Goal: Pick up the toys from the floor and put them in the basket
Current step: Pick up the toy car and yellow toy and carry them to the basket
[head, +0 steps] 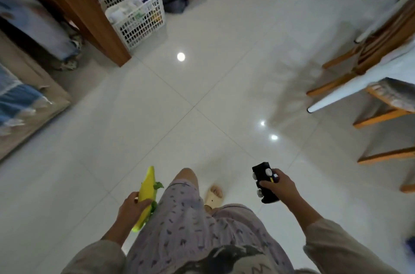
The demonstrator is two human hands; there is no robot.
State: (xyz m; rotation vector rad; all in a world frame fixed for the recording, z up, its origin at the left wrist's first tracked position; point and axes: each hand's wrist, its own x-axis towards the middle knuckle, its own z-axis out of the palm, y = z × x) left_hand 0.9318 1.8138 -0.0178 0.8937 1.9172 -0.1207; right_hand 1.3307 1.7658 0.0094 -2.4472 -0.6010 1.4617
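Both hands full: our left hand [131, 207] grips the yellow toy [146, 193], our right hand [280, 186] the black car [263, 181]. We see the basket [132, 8] far ahead-left, nearer our left.

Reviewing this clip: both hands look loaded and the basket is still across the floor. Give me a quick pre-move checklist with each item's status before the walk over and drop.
1. Left hand grips the yellow toy: ok, fingers wrap its middle.
2. Right hand grips the black toy car: ok, held from the side.
3. White basket in view: ok, far upper left beside the wooden post.
4. Tiled floor between person and basket free of obstacles: ok.
5. Room in the basket: cannot tell, bags already fill much of it.
6. Other toys left on the floor: none visible, but edges are blurred.
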